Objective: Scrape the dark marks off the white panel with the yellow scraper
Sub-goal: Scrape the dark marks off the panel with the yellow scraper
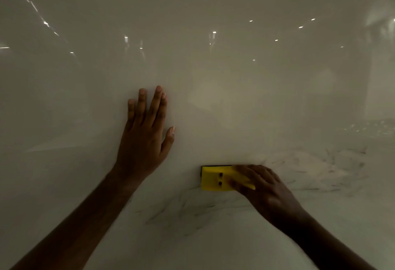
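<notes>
Yellow scraper (215, 178) flat on white panel (213, 98), lower centre, gripped by right hand (263, 186), fingers curled over it. Left hand (143, 139) spread flat, bracing. Dark marks (320, 169) right and below: keep edge flush, firm overlapping strokes.

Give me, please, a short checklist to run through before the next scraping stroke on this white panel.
1. Right hand holds the yellow scraper: ok.
2. Scraper lies against the white panel: ok, as far as the view shows.
3. Left hand flat on the panel, apart from the scraper: ok.
4. Dark marks gone: not ok; streaks remain right of and below the scraper.
5. Blade edge condition: cannot tell.
</notes>
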